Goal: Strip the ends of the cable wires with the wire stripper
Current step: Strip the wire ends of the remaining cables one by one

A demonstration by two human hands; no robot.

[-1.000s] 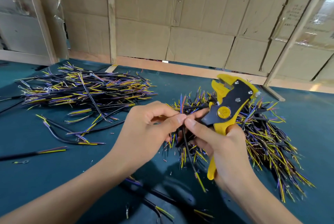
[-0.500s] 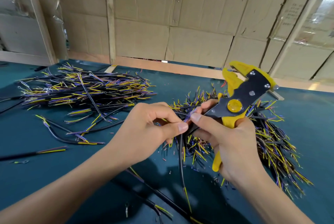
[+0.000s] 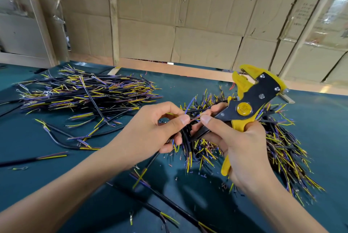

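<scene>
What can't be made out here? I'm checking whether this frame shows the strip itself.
- Thin wire pinched between both thumbs: too small in the head view to tell if its end is bare.
- Wire stripper lower handles: wrapped by the right hand.
- Black cable: its upper part sits behind the left hand.

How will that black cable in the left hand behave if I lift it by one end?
Probably floppy: the black cable droops below the left hand. Likely light, since a fingertip pinch holds it. Its thin colored wires, pinched between both thumbs near the right hand, look easily bent.
</scene>
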